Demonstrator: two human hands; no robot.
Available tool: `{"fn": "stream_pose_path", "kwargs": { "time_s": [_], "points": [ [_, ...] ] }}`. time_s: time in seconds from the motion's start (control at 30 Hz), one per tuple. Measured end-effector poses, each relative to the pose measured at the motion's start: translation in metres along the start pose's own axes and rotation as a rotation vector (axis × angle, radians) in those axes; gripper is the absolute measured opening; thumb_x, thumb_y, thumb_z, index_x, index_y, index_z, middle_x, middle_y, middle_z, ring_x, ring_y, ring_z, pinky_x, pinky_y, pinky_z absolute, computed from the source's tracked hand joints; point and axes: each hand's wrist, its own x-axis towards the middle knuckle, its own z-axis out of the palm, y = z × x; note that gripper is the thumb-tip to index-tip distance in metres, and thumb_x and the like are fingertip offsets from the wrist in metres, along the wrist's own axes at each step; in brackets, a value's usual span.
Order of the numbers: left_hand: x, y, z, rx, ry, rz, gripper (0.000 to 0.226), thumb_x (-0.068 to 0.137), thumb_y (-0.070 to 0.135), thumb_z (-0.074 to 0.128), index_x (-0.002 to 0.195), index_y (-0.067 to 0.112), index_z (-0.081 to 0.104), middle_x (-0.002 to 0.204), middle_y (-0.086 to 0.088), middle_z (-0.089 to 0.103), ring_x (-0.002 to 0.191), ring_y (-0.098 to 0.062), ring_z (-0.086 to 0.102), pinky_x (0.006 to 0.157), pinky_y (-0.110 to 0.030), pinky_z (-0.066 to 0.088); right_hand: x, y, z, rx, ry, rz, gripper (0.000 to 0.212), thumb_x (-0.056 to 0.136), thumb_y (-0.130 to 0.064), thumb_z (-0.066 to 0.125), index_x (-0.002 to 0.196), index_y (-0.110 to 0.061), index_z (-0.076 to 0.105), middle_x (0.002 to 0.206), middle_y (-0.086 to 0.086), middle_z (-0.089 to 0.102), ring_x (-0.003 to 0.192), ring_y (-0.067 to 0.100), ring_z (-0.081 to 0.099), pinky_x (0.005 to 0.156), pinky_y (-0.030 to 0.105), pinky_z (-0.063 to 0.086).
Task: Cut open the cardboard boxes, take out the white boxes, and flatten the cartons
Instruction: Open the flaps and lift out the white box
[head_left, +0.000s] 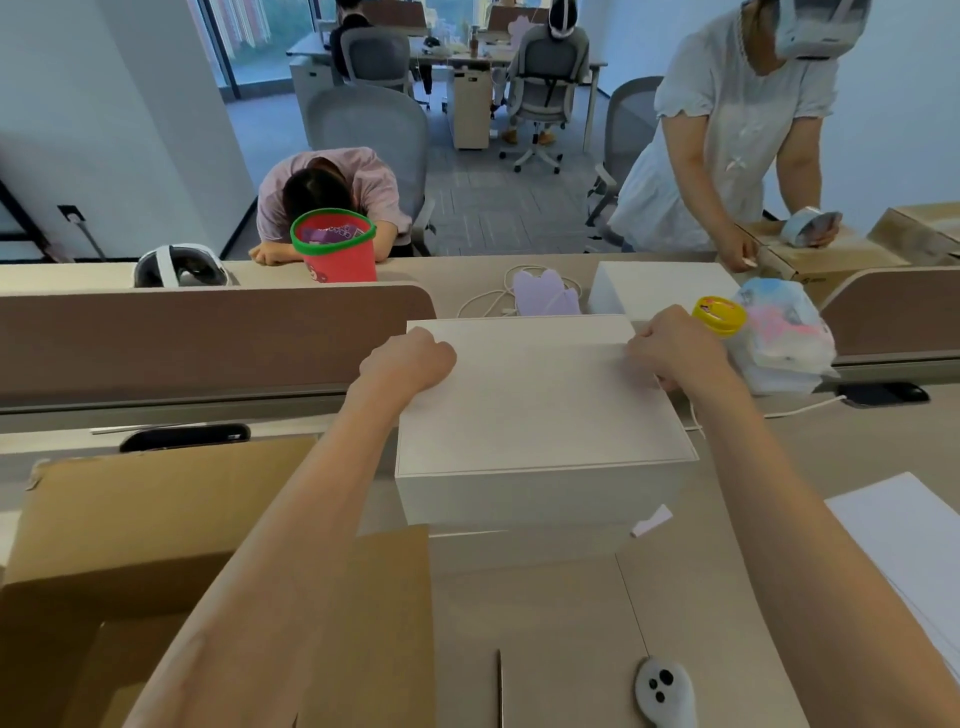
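Note:
A large white box (540, 410) stands on the desk in front of me. My left hand (408, 358) grips its far left edge with curled fingers. My right hand (672, 345) grips its far right edge the same way. An opened brown cardboard carton (130, 545) lies at the lower left, its flaps spread, partly under my left forearm. A second white box (665, 288) sits behind the first, toward the back right. Part of another white box (914, 545) shows at the right edge.
A ghost-shaped grey cutter (665, 693) and a thin blade-like strip (499, 686) lie near the front edge. A yellow-lidded jar (719, 314), a plastic bag (784, 332), a purple gadget (545, 293), a red bucket (335, 247) and brown dividers (208, 332) crowd the back. A person tapes a carton (826, 254) at right.

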Motion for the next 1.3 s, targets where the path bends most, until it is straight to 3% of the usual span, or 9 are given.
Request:
{"fn": "stream_pose_path", "kwargs": {
  "time_s": [0.13,0.3,0.47,0.83,0.93,1.1,1.17,1.3],
  "points": [
    [-0.001,0.000,0.001,0.016,0.002,0.002,0.045,0.097,0.029,0.032,0.135,0.008,0.044,0.129,-0.015,0.054,0.109,-0.035,0.055,0.094,-0.040,0.046,-0.005,-0.005,0.000,-0.005,-0.002,0.009,0.030,0.079,-0.023,0.051,0.102,-0.007,0.061,0.098,0.016,0.067,0.086,0.034,0.064,0.078,0.036,0.050],
    [-0.004,-0.008,-0.007,-0.043,-0.027,-0.017,0.049,0.095,0.031,0.033,0.137,0.008,0.043,0.130,-0.015,0.055,0.111,-0.037,0.057,0.098,-0.047,0.047,-0.011,-0.016,0.002,0.037,0.008,-0.011,0.017,0.079,-0.022,0.052,0.091,-0.011,0.057,0.088,0.013,0.059,0.085,0.034,0.060,0.071,0.034,0.045],
    [-0.008,-0.011,-0.008,-0.072,-0.050,-0.011,0.048,0.095,0.031,0.033,0.137,0.008,0.043,0.131,-0.016,0.054,0.113,-0.037,0.056,0.099,-0.047,0.047,-0.015,-0.021,0.000,0.010,-0.004,-0.014,0.015,0.083,-0.020,0.054,0.093,-0.009,0.055,0.087,0.013,0.057,0.080,0.033,0.057,0.070,0.033,0.045],
    [-0.003,-0.014,0.001,-0.023,-0.046,0.026,0.045,0.097,0.028,0.032,0.137,0.008,0.042,0.132,-0.014,0.053,0.113,-0.034,0.055,0.100,-0.046,0.046,-0.023,-0.015,0.003,-0.038,0.049,-0.003,0.029,0.087,-0.018,0.053,0.109,0.000,0.058,0.105,0.019,0.064,0.101,0.039,0.060,0.072,0.034,0.042],
    [-0.003,-0.018,0.002,-0.025,-0.037,0.037,0.050,0.099,0.029,0.031,0.146,0.013,0.032,0.142,-0.013,0.046,0.120,-0.034,0.051,0.102,-0.046,0.044,-0.028,-0.020,0.002,-0.087,0.077,0.001,0.032,0.091,-0.020,0.053,0.117,-0.002,0.054,0.114,0.018,0.062,0.108,0.038,0.058,0.075,0.034,0.039],
    [-0.016,-0.041,0.008,-0.282,0.010,0.123,0.050,0.102,0.022,0.031,0.152,0.018,0.029,0.155,-0.008,0.033,0.140,-0.029,0.033,0.114,-0.040,0.030,-0.042,-0.036,0.001,-0.074,-0.027,-0.058,0.030,0.092,-0.023,0.051,0.116,-0.007,0.059,0.118,0.016,0.062,0.109,0.036,0.057,0.085,0.037,0.045],
    [-0.027,-0.051,0.012,-0.346,0.037,0.168,0.048,0.102,0.020,0.031,0.151,0.018,0.031,0.155,-0.005,0.034,0.142,-0.026,0.031,0.112,-0.034,0.026,-0.060,-0.049,0.007,-0.054,0.020,-0.157,0.032,0.096,-0.024,0.050,0.121,-0.007,0.062,0.125,0.015,0.061,0.114,0.034,0.056,0.091,0.036,0.044],
    [-0.053,-0.068,0.012,-0.457,0.068,0.264,0.046,0.102,0.017,0.035,0.148,0.022,0.036,0.147,0.001,0.045,0.132,-0.018,0.044,0.097,-0.024,0.036,-0.110,-0.087,0.022,0.105,0.112,-0.330,0.034,0.097,-0.027,0.051,0.127,-0.016,0.063,0.135,0.006,0.058,0.122,0.025,0.052,0.101,0.033,0.038]
  ]
}}
